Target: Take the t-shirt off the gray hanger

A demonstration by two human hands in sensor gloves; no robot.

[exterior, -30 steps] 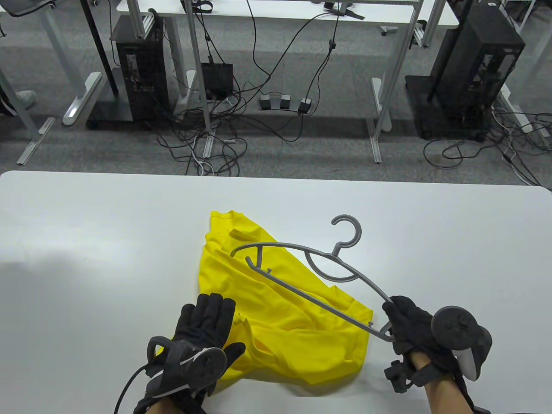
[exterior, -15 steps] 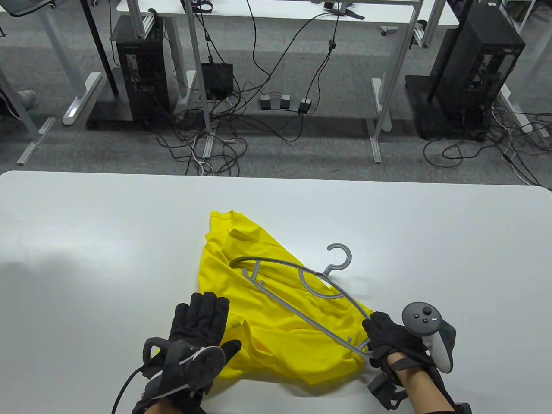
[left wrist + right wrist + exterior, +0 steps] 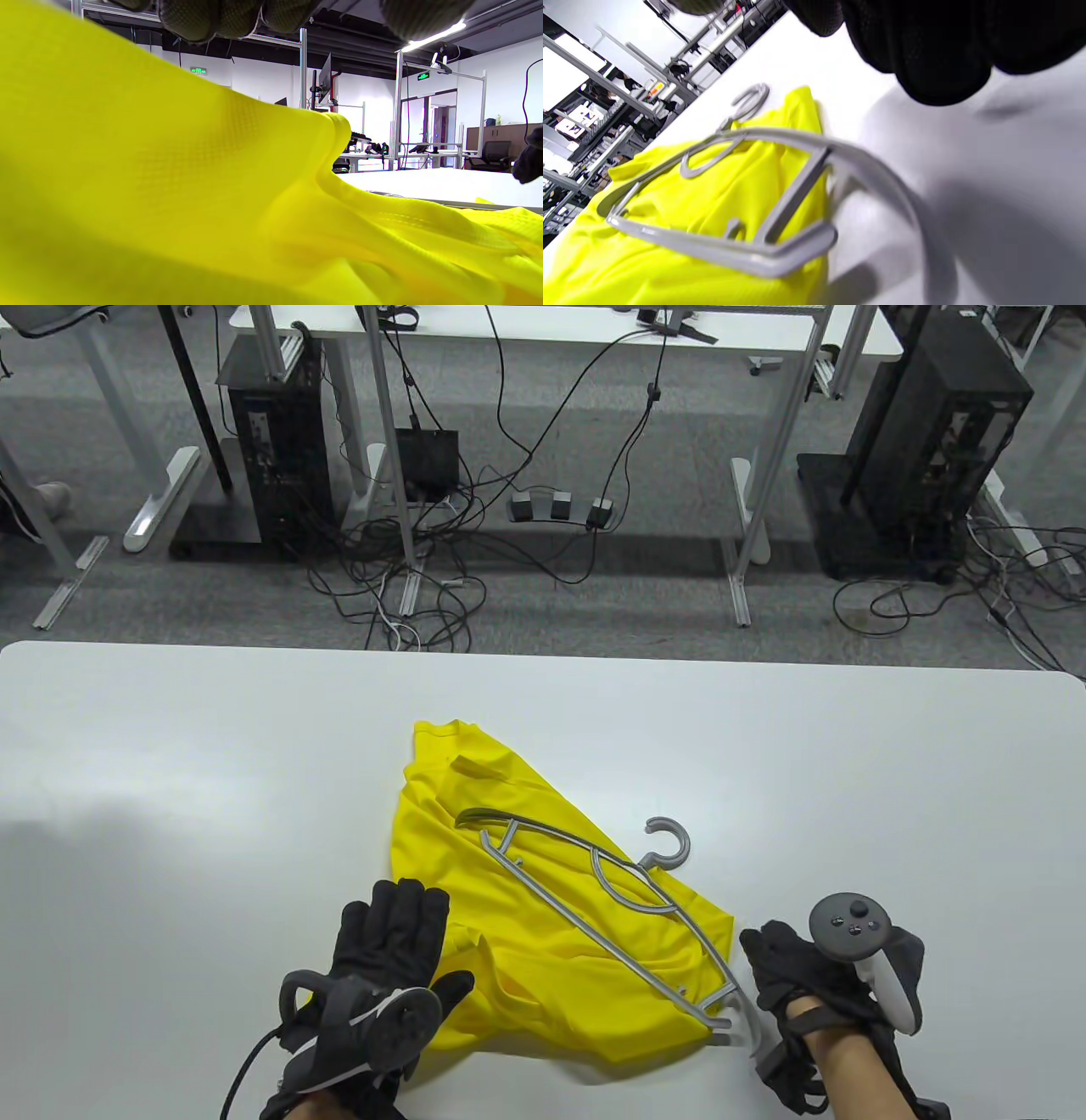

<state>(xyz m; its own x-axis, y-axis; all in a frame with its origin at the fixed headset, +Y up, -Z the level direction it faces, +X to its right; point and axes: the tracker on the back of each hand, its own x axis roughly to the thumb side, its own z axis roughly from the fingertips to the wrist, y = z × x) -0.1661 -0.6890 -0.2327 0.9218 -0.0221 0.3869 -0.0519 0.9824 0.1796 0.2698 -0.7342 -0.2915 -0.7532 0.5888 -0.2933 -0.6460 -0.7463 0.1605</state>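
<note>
The yellow t-shirt (image 3: 551,976) lies crumpled on the white table (image 3: 170,772). The gray hanger (image 3: 594,927) lies free on top of it, hook pointing to the far right, its right end past the shirt's edge. My left hand (image 3: 394,925) rests flat, fingers spread, on the shirt's near left part; the left wrist view shows the fabric (image 3: 169,169) close under my fingers (image 3: 191,17). My right hand (image 3: 780,967) is beside the hanger's right end and holds nothing. The right wrist view shows the hanger (image 3: 746,254) on the shirt (image 3: 649,275), below my fingers (image 3: 925,51).
Beyond the table's far edge are desk legs (image 3: 751,517), computer towers (image 3: 271,432) and tangled cables (image 3: 407,585) on the floor. The rest of the white table is bare surface around the shirt.
My right hand lowered the hanger from a raised tilt onto the shirt, drew it nearer and let go of its end. My left hand stayed on the shirt.
</note>
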